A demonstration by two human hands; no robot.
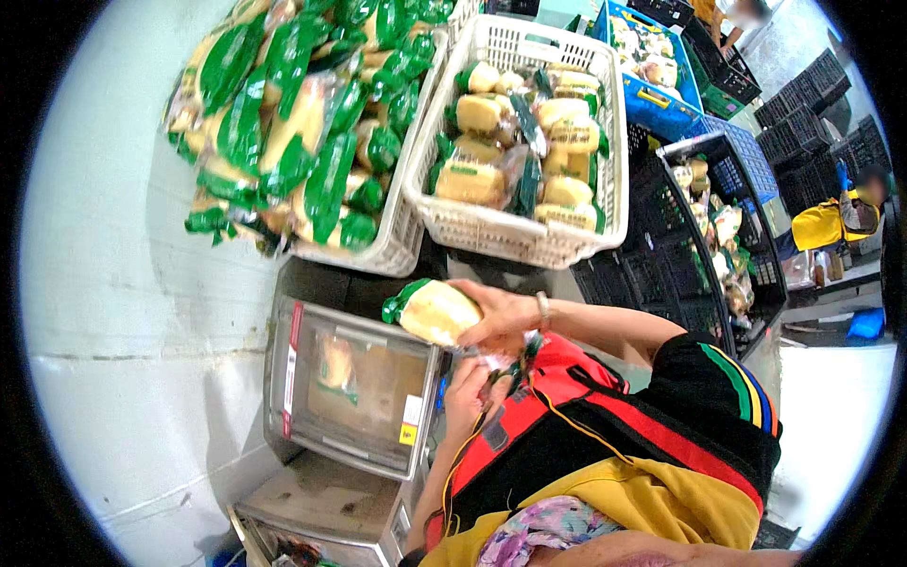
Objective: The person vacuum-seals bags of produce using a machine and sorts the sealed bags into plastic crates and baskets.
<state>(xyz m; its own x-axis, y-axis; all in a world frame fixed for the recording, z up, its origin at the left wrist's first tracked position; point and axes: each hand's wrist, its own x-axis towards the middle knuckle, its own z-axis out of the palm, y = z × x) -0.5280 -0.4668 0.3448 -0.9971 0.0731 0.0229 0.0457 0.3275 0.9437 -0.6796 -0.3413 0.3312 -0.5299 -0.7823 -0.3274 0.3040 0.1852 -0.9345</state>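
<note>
My right hand [499, 312] holds a pale yellow food piece in a clear and green plastic bag [432, 312], its green end pointing left. Just below, my left hand [478, 390] is closed on crumpled plastic film [499, 365] with green parts; whether this belongs to the same bag cannot be told. To the left of both hands is a machine with a clear lid [368, 418], and one similar pack [337, 365] shows through the lid. Above the hands, a white plastic crate [514, 237] holds stacked packs in rows. Beside it, another white crate [400, 241] is heaped with green-and-clear packs [297, 135].
A blue crate [655, 113] and a black crate [765, 283] at the right hold more packs. Black crates [801, 135] are stacked farther off. One person in yellow [818, 223] is at far right, another person [733, 21] at top right. A pale wall [92, 283] borders the left.
</note>
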